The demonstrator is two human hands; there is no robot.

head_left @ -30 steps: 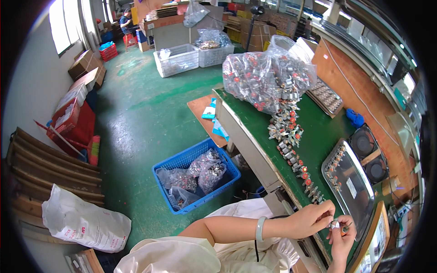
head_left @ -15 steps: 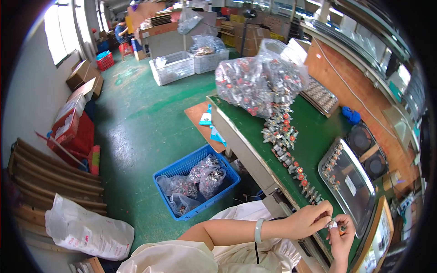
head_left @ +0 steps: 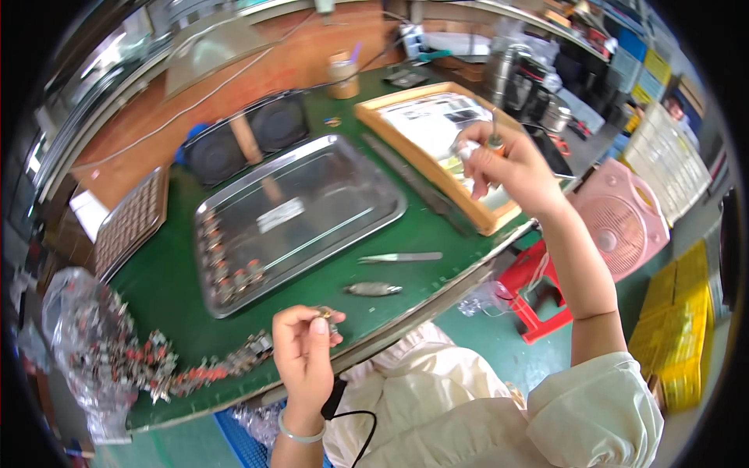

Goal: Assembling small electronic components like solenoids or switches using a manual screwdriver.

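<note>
My left hand [head_left: 304,355] pinches a small metal part [head_left: 325,313] between thumb and fingers, just over the near edge of the green table. A pale bangle circles that wrist. My right hand [head_left: 511,171] is raised above the wooden-framed board, closed around a slim tool with an orange handle [head_left: 496,145], probably a screwdriver; its thin shaft points up. White wrapping covers a fingertip of this hand. To the left of my left hand, a trail of small metal parts with red pieces [head_left: 207,373] leads to a clear plastic bag [head_left: 74,327] of them.
A metal tray [head_left: 312,226] holds small parts along its left side. Tweezers [head_left: 402,257] and a metal-handled tool [head_left: 373,289] lie before it. The wooden-framed board [head_left: 425,168] stands right. Beyond the table are a red stool [head_left: 534,296] and a pink fan [head_left: 616,226].
The view has swung right toward the tray and board. My hands, together before, are now apart: the right has lifted away with the orange-handled tool, while the left keeps the small metal part.
</note>
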